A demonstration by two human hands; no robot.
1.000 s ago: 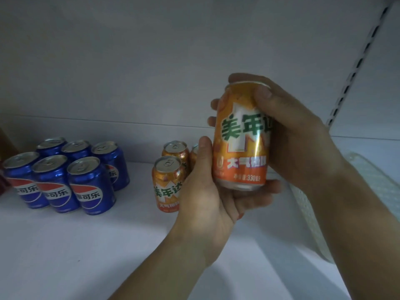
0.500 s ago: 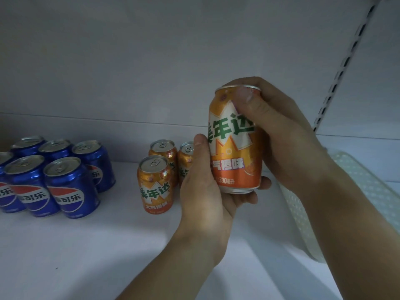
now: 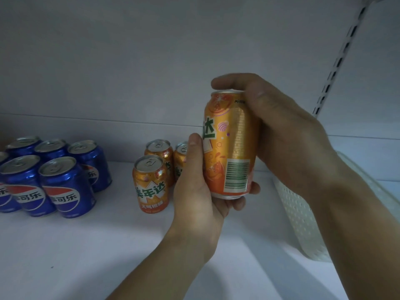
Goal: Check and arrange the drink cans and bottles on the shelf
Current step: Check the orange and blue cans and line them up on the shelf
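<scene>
Head view, both hands point(image 3: 281, 135) gripping upright orange can point(image 3: 231, 146), white basket point(image 3: 303, 224) beside

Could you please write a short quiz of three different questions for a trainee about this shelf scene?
1. True or false: the held orange can shows its barcode to the camera.
2. Multiple choice: what stands at the right end of the shelf? A) a white perforated basket B) a glass bottle C) a cardboard box
3. Fill the gap: the blue cans stand to the ____ of the orange cans on the shelf.

Key
1. True; the left hand supports it from below and the right hand grips its top.
2. A
3. left
</scene>
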